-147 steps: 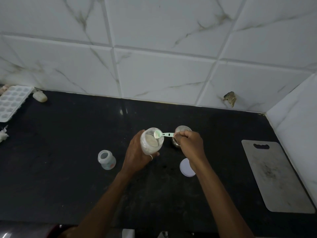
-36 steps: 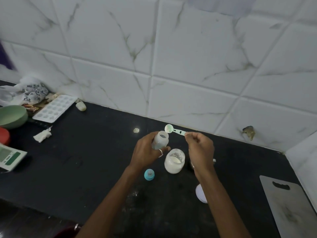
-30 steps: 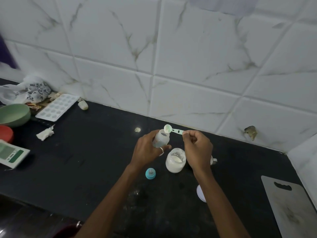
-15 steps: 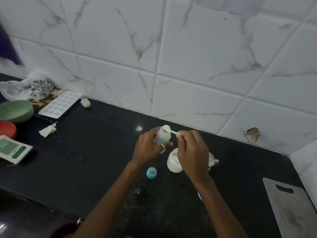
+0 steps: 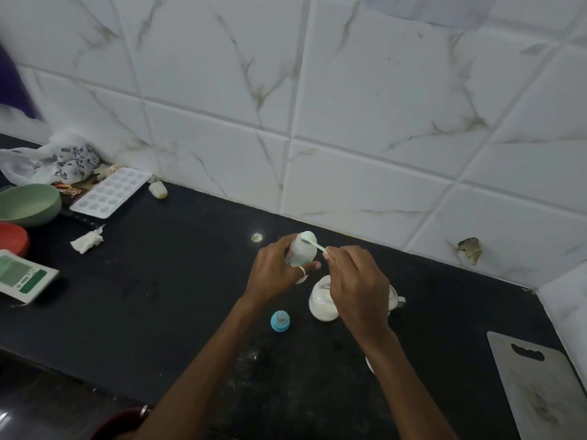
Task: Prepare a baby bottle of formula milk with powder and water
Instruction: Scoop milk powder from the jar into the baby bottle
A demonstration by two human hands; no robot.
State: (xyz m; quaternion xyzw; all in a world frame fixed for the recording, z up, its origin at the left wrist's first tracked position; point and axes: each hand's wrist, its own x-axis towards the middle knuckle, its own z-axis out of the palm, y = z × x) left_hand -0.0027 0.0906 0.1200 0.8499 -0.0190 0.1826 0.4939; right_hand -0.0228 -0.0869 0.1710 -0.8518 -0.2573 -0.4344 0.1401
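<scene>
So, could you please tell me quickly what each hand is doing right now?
Left hand: closed around the small clear plastic baby bottle.
Right hand: pinching the pale green plastic scoop at the bottle's mouth.

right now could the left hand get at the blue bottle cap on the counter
Probably not yet: the left hand is holding the baby bottle. The blue bottle cap lies uncovered just below it, so the path itself looks free.
</scene>
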